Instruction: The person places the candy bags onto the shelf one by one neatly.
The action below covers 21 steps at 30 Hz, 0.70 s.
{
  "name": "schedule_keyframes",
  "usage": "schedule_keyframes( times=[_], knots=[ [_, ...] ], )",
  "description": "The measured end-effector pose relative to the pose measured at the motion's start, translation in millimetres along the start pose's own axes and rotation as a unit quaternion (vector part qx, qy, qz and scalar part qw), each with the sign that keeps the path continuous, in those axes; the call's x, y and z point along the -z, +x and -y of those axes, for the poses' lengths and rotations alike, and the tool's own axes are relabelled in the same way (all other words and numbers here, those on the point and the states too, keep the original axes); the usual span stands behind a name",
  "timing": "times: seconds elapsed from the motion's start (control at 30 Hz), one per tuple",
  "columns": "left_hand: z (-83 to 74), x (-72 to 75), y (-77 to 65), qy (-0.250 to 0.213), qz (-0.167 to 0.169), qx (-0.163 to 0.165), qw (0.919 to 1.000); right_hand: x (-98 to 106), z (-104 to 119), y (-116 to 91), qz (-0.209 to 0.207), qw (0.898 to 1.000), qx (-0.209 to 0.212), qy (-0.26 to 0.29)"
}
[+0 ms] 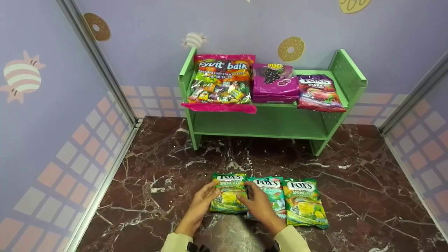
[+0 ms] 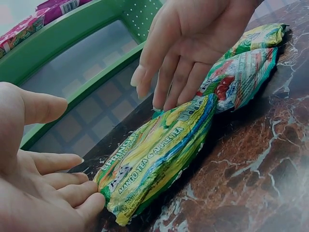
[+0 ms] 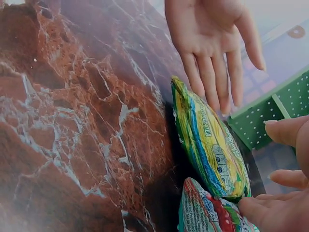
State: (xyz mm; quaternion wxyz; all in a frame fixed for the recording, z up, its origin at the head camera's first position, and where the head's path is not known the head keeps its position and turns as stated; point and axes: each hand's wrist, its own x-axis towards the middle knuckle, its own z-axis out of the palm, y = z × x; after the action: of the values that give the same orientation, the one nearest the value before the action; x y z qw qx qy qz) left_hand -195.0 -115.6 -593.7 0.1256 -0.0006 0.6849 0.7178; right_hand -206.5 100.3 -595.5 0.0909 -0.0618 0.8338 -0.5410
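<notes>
A yellow-green candy bag (image 1: 229, 196) lies flat on the marble surface between both hands. My left hand (image 1: 202, 199) is at its left edge, fingers straight and touching that side in the left wrist view. On the other side my right hand (image 1: 259, 203) has its fingers extended at the bag's right edge, partly over the teal candy bag (image 1: 276, 197). Neither hand curls round anything. To the right of the teal bag lies another yellow-green candy bag (image 1: 305, 204), close beside it. The right hand hides part of the teal bag.
Behind stands a green two-tier rack (image 1: 259, 126). Its top shelf bears a large fruit chew bag (image 1: 222, 84), a purple candy bag (image 1: 274, 84) and a dark red berries bag (image 1: 319, 92). Patterned walls (image 1: 42, 115) enclose the marble surface (image 1: 161, 175).
</notes>
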Motion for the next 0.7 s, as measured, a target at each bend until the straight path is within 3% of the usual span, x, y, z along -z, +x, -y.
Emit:
schedule_keyframes(
  times=[0.43,0.7],
  knots=[
    [5.1,1.7,0.4,0.009,-0.006,0.007,0.9999,-10.2,0.2,1.8,0.002,0.997,0.014,-0.073],
    [6.8,3.3,0.8,0.016,-0.030,0.035,0.9988,-17.1,-2.4,2.6,0.017,0.998,0.021,-0.056]
  ],
)
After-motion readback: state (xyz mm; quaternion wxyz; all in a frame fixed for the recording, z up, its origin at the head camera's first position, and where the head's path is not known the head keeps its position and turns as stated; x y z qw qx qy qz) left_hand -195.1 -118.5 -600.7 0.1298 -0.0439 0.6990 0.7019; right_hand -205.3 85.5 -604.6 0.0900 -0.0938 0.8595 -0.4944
